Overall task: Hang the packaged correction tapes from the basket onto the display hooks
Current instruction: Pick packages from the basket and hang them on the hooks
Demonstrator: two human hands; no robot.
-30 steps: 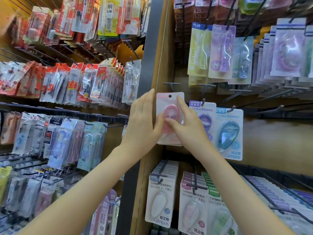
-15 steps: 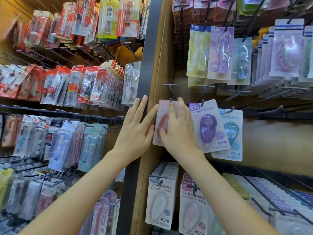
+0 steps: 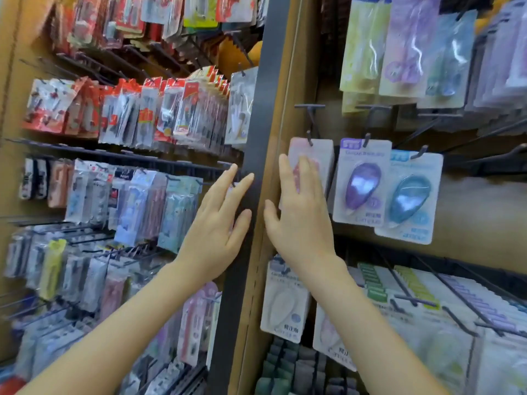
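Blurred racks (image 3: 85,151) — pink pack (image 3: 323,159) behind right hand (image 3: 299,223)

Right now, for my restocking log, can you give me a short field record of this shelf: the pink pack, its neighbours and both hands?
pink pack: hangs on its hook, lower part hidden by the right hand
neighbours: purple pack, then blue pack to its right, each on its own hook
left hand: open, fingers straight, in front of the dark post, holds nothing
right hand: open, fingers straight across the pink pack's front
step: pink pack looks hung
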